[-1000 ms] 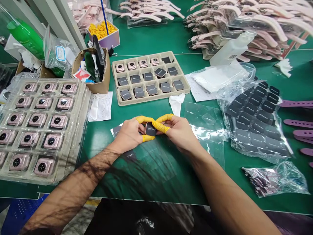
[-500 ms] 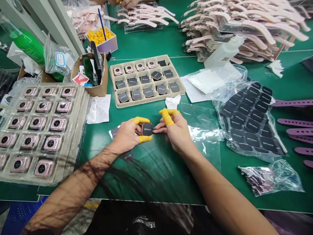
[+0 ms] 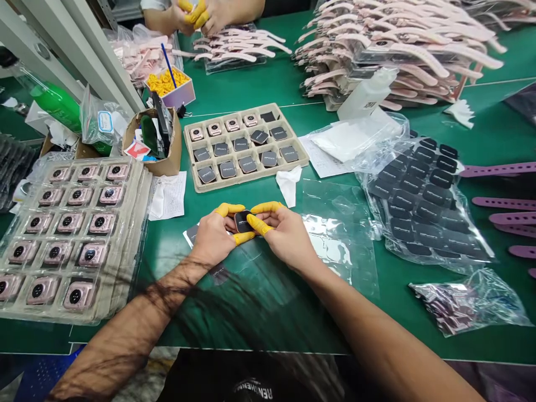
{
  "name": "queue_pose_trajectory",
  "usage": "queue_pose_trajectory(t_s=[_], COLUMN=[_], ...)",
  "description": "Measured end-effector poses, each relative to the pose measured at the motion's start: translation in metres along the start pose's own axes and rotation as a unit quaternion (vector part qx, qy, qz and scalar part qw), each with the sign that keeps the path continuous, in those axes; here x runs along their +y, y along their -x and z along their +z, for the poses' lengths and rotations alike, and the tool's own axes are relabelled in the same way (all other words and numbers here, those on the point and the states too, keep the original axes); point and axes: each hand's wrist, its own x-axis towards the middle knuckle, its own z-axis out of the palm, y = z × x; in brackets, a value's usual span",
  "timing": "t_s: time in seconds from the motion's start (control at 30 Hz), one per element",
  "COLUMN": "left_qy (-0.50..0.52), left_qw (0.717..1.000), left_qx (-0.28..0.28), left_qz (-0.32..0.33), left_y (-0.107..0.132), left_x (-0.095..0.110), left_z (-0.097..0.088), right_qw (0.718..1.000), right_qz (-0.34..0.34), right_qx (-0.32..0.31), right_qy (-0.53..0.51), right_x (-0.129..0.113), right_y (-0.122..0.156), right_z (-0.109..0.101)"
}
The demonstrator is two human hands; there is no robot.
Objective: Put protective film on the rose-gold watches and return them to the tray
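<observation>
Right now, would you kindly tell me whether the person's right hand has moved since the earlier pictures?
Yes: against the pulp tray, the right hand has moved left, toward the dark pad.

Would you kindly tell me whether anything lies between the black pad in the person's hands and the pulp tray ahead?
Nothing visible does: only green mat lies between the black pad, held by the left hand and right hand, and the tray. A white tissue lies off to the right.
</observation>
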Motion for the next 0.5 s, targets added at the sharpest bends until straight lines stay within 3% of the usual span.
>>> queue_pose_trajectory(t_s=[0.13,0.5], left_qy=[0.012,-0.021], left_qw=[1.0,1.0], left_qx=[-0.01,-0.015], left_qz=[-0.004,0.008], left_y=[-0.0015,-0.002], left_x=[-0.0006,0.0008], left_z=[0.0,-0.0012], right_qw=[0.995,0.996], right_qz=[0.07,0.074], right_qx=[-0.011,-0.001], right_qy=[-0.07,-0.043], right_x=[-0.0113,-0.0078], right_y=[0.0006,0.0], right_z=[-0.001,-0.0002])
